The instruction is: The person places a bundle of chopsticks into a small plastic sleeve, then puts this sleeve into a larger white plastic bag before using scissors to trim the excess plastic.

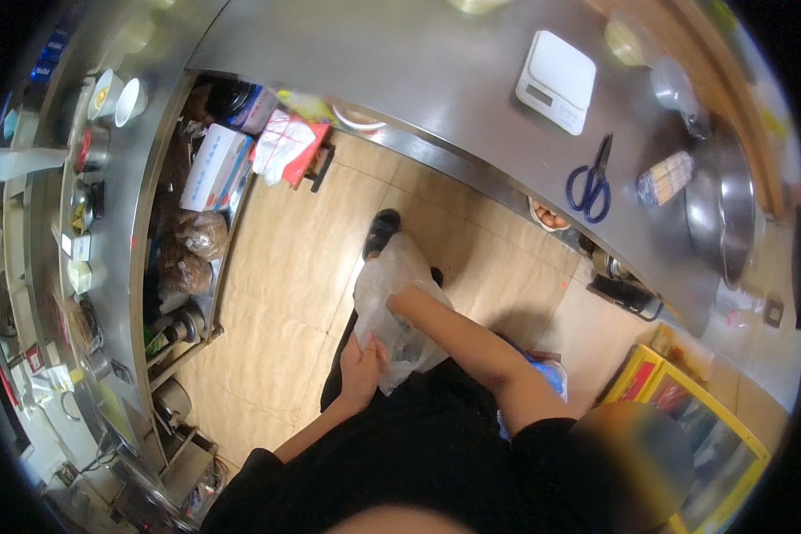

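Note:
A translucent plastic bag [394, 267] hangs in front of my body, above the floor. My left hand [364, 367] pinches its near rim between thumb and fingers. My right hand [404, 300] reaches into the mouth of the bag up to about the wrist. The cloudy plastic covers its fingers, so whether they grip anything is hidden. The bag's lower side bulges away from me over my dark shoe [382, 230]. What lies inside the bag cannot be made out.
On the steel counter [400, 60] ahead are a white digital scale [557, 80], dark-handled scissors [591, 187] and a wrapped stick bundle [666, 179]. Left, a shelf under another counter holds a white box [215, 167] and brown bagged goods [185, 272]. A yellow-framed cabinet [701, 427] stands right.

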The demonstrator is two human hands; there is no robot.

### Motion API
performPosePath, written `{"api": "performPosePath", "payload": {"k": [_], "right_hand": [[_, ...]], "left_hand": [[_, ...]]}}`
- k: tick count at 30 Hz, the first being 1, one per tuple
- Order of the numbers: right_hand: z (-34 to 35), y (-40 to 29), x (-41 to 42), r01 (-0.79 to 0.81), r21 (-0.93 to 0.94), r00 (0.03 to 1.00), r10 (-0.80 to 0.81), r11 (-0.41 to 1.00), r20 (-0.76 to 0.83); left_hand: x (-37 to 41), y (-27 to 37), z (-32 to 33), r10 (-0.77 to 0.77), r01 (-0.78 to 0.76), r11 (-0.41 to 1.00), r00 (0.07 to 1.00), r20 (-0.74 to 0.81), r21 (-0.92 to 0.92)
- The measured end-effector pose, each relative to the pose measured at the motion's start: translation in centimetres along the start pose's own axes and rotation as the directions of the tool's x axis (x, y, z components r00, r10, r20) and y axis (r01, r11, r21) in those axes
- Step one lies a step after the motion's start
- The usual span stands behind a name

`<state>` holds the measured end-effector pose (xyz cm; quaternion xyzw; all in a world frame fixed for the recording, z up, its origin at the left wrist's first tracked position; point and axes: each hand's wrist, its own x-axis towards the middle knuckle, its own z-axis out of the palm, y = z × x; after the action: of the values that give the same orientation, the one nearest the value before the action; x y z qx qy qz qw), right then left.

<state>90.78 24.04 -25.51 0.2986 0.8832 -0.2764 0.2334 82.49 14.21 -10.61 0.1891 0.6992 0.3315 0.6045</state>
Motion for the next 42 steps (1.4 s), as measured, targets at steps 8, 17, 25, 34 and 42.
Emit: {"api": "performPosePath", "payload": {"k": [8, 17, 25, 34, 42], "right_hand": [[-14.7, 3.9, -20.6, -0.009, 0.880, 0.828, 0.497, 0.475, -0.259], [-10.2, 16.5, -34.0, 0.903, 0.365, -0.134, 0.957, 0.225, -0.258], [-4.2, 21.1, -24.8, 0.626, 0.779, 0.154, 0.986, -0.044, -0.068], [-6.2, 22.0, -18.3, -0.614, 0.684, -0.120, 0.810, 0.394, -0.574], [-5.4, 25.7, -18.2, -0.657, 0.455, -0.168, 0.471, 0.602, -0.866]], "left_hand": [[-0.3, 0.9, -0.4, 0.036, -0.036, 0.999, 0.999, -0.015, 0.004], [-0.5, 4.3, -2.0, 0.239, -0.159, 0.573, 0.971, 0.022, 0.804], [-2.0, 7.3, 8.6, 0.412, -0.880, -0.026, 0.422, 0.808, 0.474], [8.7, -11.3, 6.0, -0.046, -0.450, -0.792, 0.716, 0.696, 0.411], [10.9, -13.0, 1.9, -0.221, -0.596, -0.713, 0.691, 0.688, 0.369]]}}
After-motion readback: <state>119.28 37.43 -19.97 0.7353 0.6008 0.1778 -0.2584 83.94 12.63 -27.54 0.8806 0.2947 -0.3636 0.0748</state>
